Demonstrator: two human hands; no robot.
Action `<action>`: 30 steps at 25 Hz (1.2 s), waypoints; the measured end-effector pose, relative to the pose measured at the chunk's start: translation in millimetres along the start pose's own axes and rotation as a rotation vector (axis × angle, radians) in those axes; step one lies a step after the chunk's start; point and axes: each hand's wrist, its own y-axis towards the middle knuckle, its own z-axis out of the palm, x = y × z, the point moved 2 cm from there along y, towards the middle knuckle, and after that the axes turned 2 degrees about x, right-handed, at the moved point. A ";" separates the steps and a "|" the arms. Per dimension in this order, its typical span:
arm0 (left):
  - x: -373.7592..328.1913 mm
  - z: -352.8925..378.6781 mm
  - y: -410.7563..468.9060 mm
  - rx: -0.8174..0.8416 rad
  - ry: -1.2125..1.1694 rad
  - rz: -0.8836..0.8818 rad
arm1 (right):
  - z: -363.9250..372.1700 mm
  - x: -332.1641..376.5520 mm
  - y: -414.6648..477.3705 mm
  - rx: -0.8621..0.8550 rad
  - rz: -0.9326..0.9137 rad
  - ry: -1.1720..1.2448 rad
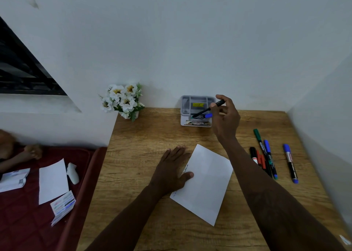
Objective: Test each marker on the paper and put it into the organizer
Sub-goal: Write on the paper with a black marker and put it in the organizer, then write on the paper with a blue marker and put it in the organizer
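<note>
Currently: right hand (225, 117), upper centre-right of frame, grip closed in a pinch on the upper barrel of a slim black plastic marker with a teal end (208, 109). The marker's lower end dips into the grey plastic compartmented organizer (185, 104), which stands against the wall. Left hand (171, 167), fingers straight, lies flat on the left edge of the white paper sheet (209, 184), mid-frame on the wooden table (142, 136).

Handling (judgement): the marker is light, rigid and smooth-barrelled, and likely to roll if laid down. A mid-barrel pinch suits it. The paper is thin, slides easily and needs pinning.

Count: markers, 7.
- 1 held.
- 1 blue-capped marker (207, 115) lying in the organizer.
- 5 on the table at right:
  - a cluster of four markers (268, 148) with green, blue, black and red caps; they overlap, so this count is tentative.
  - a lone blue-capped marker (290, 163), apart from the cluster.

Paper on the table: 1. Organizer: 1.
</note>
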 end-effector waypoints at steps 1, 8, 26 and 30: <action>0.2 0.0 -0.2 0.001 0.003 0.001 | -0.6 0.6 1.3 -0.018 0.004 0.007; -0.6 -0.4 -1.6 -0.015 -0.002 0.004 | 5.2 -8.6 -2.1 0.066 0.013 -0.109; -45.6 8.3 29.3 0.009 0.039 0.047 | -69.4 -45.6 -58.3 -0.052 0.116 -0.231; -57.8 8.1 35.7 0.007 -0.025 0.016 | -112.1 -60.5 -70.2 -0.167 0.163 -0.483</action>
